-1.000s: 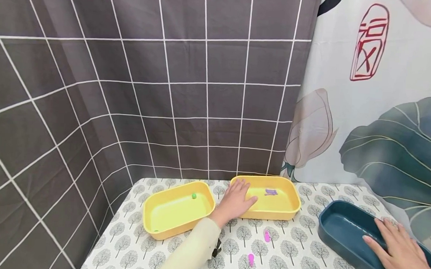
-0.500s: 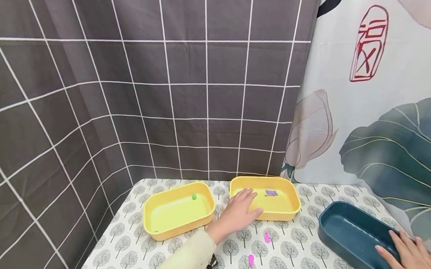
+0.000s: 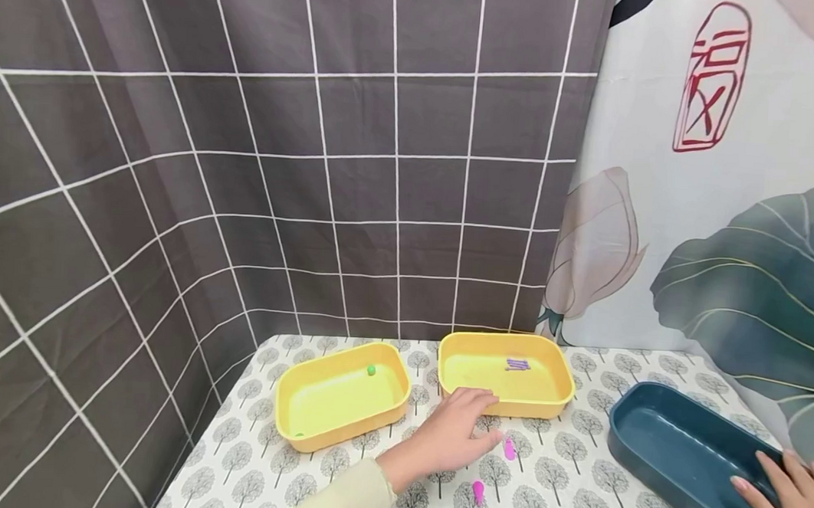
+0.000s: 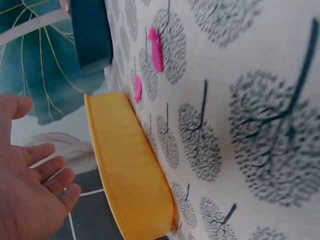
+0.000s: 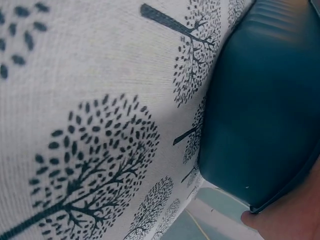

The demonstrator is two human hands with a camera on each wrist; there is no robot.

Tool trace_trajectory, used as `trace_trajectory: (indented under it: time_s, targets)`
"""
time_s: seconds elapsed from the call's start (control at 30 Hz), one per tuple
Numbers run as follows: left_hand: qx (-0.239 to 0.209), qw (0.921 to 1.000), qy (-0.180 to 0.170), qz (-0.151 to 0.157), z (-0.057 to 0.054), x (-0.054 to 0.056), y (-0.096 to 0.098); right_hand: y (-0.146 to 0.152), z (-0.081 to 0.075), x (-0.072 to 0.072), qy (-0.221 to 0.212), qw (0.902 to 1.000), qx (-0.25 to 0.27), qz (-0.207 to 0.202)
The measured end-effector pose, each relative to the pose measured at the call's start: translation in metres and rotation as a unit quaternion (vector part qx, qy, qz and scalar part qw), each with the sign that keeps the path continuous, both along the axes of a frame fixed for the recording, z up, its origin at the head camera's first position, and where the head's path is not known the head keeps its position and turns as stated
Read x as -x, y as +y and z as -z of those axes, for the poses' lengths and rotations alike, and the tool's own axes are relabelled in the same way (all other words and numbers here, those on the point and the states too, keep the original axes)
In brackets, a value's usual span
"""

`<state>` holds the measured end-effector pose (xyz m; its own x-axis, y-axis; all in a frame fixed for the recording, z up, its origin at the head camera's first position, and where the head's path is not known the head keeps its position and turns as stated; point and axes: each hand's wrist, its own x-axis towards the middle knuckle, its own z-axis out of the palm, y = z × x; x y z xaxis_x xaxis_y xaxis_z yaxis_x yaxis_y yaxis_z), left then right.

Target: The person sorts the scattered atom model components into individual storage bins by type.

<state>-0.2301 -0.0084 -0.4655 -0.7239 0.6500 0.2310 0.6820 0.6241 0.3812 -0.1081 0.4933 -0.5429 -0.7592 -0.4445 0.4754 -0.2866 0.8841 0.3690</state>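
My left hand (image 3: 449,439) hovers in front of the right-hand yellow tray (image 3: 523,408), fingers loosely bent and holding nothing. In the left wrist view its palm (image 4: 30,200) shows bare beside that tray's outer wall. Close to the fingers on the cloth lie two small pink elongated pieces, a farther one (image 3: 510,449) and a nearer one (image 3: 479,492); their kind is unclear. Over the rim of a dark blue tray (image 3: 658,467) lies my right hand (image 3: 798,497), fingers spread. The right wrist view shows only part of that hand (image 5: 290,215) at the rim.
Several thin purple sticks (image 3: 518,364) lie in the right-hand yellow tray. A second yellow tray (image 3: 349,429), on the left, holds a green ball (image 3: 371,370) and a small green bit (image 3: 298,435). A tree-patterned cloth (image 3: 339,488) covers the table; curtains hang behind.
My left hand has drawn back from over the right-hand yellow tray toward the pink pieces. The right hand has slid a little to the right and down along the blue tray.
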Motion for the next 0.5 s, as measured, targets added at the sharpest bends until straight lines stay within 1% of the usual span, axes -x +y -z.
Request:
trace_trajectory:
  time_s: [0.07,0.2,0.37,0.5]
  targets:
    - [0.008,0.9999,-0.009,0.01,0.002,-0.004,-0.004,-0.001,-0.001,0.0,0.019,0.9996,0.0,-0.02]
    - [0.035,0.9988,-0.02,0.029,0.006,-0.011,-0.01,-0.002,-0.003,0.0,0.041,0.9981,-0.001,-0.047]
    - [0.064,0.997,-0.016,0.041,0.013,-0.016,-0.015,-0.004,-0.003,0.002,0.053,0.9963,0.003,-0.067]
    - [0.084,0.9952,-0.019,0.046,0.02,-0.019,-0.018,-0.005,-0.001,0.003,0.046,0.9969,0.006,-0.063]
